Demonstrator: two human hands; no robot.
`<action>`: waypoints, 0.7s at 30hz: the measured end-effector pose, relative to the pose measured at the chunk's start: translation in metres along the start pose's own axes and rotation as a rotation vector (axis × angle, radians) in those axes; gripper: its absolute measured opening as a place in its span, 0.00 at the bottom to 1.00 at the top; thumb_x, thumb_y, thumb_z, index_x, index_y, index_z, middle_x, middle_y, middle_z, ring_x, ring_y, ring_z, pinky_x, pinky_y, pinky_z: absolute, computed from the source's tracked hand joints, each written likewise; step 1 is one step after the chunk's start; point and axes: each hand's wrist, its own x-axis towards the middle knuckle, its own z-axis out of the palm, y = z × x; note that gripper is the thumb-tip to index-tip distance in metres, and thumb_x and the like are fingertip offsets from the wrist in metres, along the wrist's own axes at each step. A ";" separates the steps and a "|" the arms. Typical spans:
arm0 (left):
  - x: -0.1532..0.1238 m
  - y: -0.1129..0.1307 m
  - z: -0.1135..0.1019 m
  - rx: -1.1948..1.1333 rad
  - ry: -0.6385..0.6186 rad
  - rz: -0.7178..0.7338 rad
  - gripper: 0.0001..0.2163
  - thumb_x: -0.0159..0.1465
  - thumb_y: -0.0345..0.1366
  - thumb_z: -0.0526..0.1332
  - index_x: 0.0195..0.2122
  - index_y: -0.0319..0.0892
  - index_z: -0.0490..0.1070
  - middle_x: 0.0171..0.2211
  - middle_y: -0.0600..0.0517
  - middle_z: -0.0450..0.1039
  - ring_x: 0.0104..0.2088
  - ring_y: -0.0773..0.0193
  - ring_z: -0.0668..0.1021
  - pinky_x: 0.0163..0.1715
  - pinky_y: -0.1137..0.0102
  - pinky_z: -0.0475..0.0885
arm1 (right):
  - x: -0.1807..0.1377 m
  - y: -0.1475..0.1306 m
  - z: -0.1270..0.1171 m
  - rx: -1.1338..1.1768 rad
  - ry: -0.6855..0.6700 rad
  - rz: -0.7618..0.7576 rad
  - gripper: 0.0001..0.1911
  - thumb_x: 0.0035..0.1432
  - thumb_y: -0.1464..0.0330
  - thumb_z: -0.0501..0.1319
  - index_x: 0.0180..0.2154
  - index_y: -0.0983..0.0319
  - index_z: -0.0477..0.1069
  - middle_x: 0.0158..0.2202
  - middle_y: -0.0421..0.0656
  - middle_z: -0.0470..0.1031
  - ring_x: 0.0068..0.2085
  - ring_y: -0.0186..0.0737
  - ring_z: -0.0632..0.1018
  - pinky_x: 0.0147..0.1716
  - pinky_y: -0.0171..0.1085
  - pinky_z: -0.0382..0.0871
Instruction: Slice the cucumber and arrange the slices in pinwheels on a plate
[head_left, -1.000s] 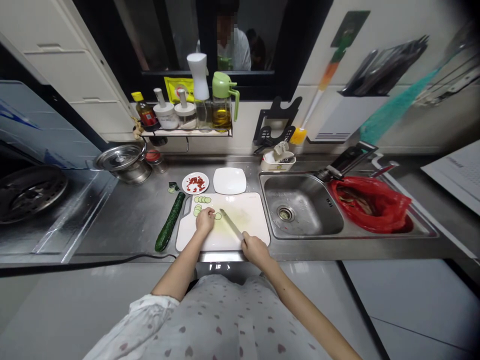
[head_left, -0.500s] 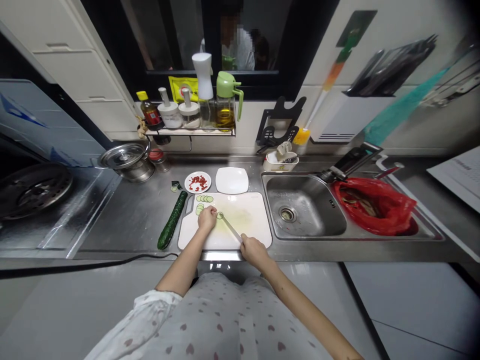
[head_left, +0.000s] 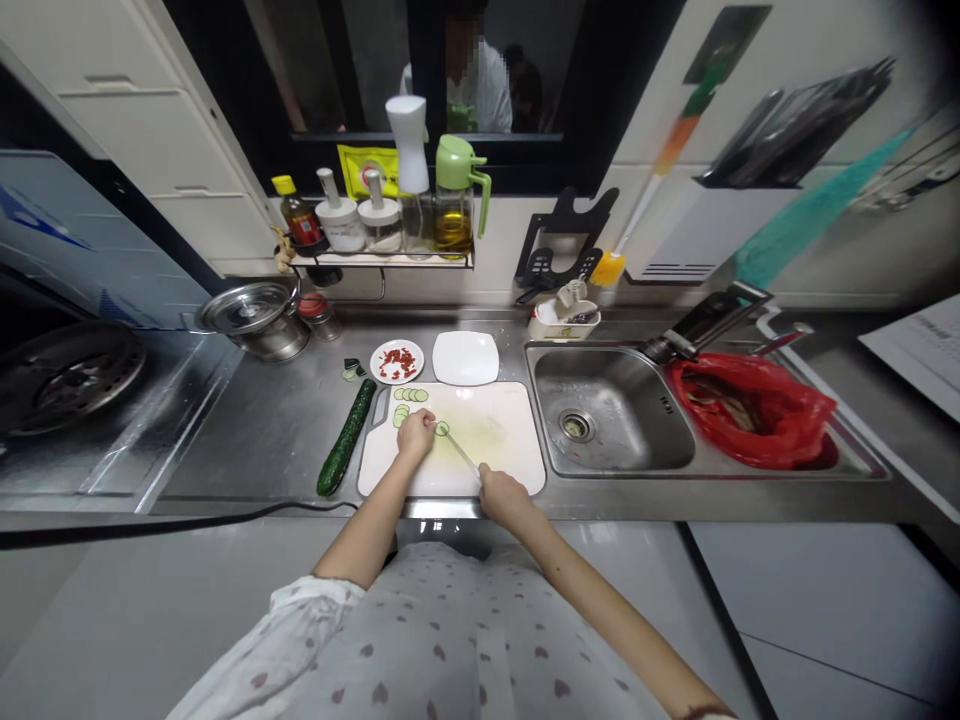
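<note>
My right hand (head_left: 504, 493) is wrapped round the handle of a knife (head_left: 463, 456), whose blade points up and left across the white cutting board (head_left: 517, 440). At the blade's tip is a pale green cucumber slice (head_left: 442, 429). My left hand (head_left: 415, 434) pinches the edge of this slice, its fingers closed just left of the blade. Rows of cut cucumber slices (head_left: 411, 395) lie at the board's upper left, some partly hidden by my left hand. A whole dark green cucumber (head_left: 346, 437) rests on the counter along the board's left side.
Behind the board stand a small plate of chopped red pieces (head_left: 397, 362) and a white square plate (head_left: 466, 357). The sink (head_left: 615, 410) lies to the right, with a red plastic bag (head_left: 795, 410) beyond. A lidded pot (head_left: 259, 320) stands at the left, below a condiment shelf (head_left: 382, 262).
The knife blade has turned a little and now shows a thinner edge beside the slice. My right hand has shifted slightly left; my left hand stays at the slice.
</note>
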 end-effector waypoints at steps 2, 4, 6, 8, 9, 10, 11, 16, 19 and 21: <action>0.000 0.000 0.000 0.006 -0.002 0.000 0.08 0.60 0.33 0.59 0.39 0.48 0.76 0.38 0.51 0.79 0.41 0.60 0.77 0.38 0.70 0.67 | 0.001 0.001 0.000 0.000 -0.004 -0.005 0.17 0.61 0.76 0.49 0.51 0.64 0.62 0.44 0.55 0.76 0.46 0.49 0.77 0.37 0.38 0.65; 0.001 0.000 0.000 0.010 0.000 0.004 0.08 0.60 0.33 0.59 0.39 0.48 0.76 0.38 0.51 0.79 0.41 0.60 0.77 0.38 0.70 0.67 | 0.002 0.003 0.000 0.001 -0.001 -0.015 0.17 0.62 0.76 0.49 0.51 0.64 0.63 0.44 0.55 0.76 0.46 0.49 0.77 0.38 0.39 0.65; 0.001 0.000 0.000 0.011 0.000 0.005 0.08 0.60 0.33 0.59 0.39 0.48 0.76 0.38 0.51 0.79 0.41 0.60 0.77 0.37 0.70 0.67 | 0.003 0.003 0.001 0.004 0.000 -0.014 0.16 0.62 0.76 0.49 0.51 0.64 0.63 0.43 0.55 0.76 0.46 0.49 0.78 0.37 0.39 0.66; 0.002 -0.001 0.000 0.012 0.002 0.003 0.09 0.60 0.32 0.59 0.39 0.48 0.76 0.38 0.51 0.79 0.41 0.60 0.77 0.37 0.70 0.67 | 0.003 0.003 0.002 0.009 0.001 -0.009 0.16 0.61 0.76 0.49 0.51 0.64 0.63 0.43 0.55 0.76 0.46 0.49 0.78 0.37 0.39 0.66; 0.002 -0.001 0.000 0.013 0.004 0.002 0.09 0.60 0.32 0.59 0.39 0.48 0.76 0.38 0.51 0.79 0.41 0.60 0.77 0.37 0.69 0.67 | 0.003 0.003 0.002 0.011 0.003 -0.007 0.16 0.61 0.76 0.49 0.51 0.64 0.63 0.44 0.55 0.76 0.46 0.49 0.78 0.37 0.39 0.66; 0.003 -0.001 0.000 0.013 0.005 0.001 0.09 0.60 0.32 0.59 0.39 0.48 0.76 0.38 0.51 0.79 0.41 0.60 0.77 0.37 0.69 0.67 | 0.003 0.003 0.002 0.011 0.006 -0.005 0.16 0.61 0.76 0.49 0.51 0.64 0.63 0.44 0.55 0.76 0.46 0.49 0.78 0.37 0.39 0.66; 0.003 -0.001 0.001 0.012 0.006 0.000 0.08 0.60 0.32 0.59 0.39 0.48 0.76 0.38 0.51 0.79 0.41 0.60 0.77 0.38 0.70 0.67 | 0.003 0.002 0.001 0.011 0.009 -0.007 0.16 0.61 0.76 0.49 0.50 0.64 0.63 0.44 0.55 0.76 0.46 0.49 0.78 0.37 0.39 0.66; 0.004 -0.002 0.001 0.002 0.007 0.000 0.08 0.59 0.33 0.61 0.38 0.48 0.76 0.38 0.51 0.79 0.41 0.60 0.77 0.39 0.70 0.67 | 0.005 0.000 -0.003 0.019 -0.001 -0.008 0.17 0.60 0.77 0.48 0.50 0.64 0.64 0.44 0.55 0.76 0.46 0.49 0.78 0.38 0.40 0.67; 0.004 -0.002 0.001 -0.004 0.004 0.003 0.07 0.58 0.33 0.62 0.38 0.47 0.76 0.37 0.51 0.79 0.41 0.60 0.77 0.39 0.70 0.67 | 0.006 -0.001 -0.005 0.018 -0.012 0.002 0.17 0.61 0.77 0.48 0.51 0.64 0.64 0.45 0.56 0.75 0.47 0.49 0.77 0.39 0.40 0.67; 0.004 -0.001 0.001 -0.007 0.002 0.000 0.07 0.59 0.34 0.62 0.38 0.47 0.76 0.36 0.51 0.79 0.40 0.60 0.77 0.40 0.69 0.67 | 0.006 -0.003 -0.006 0.017 -0.016 0.007 0.17 0.61 0.76 0.48 0.51 0.64 0.64 0.46 0.56 0.75 0.47 0.49 0.77 0.39 0.40 0.68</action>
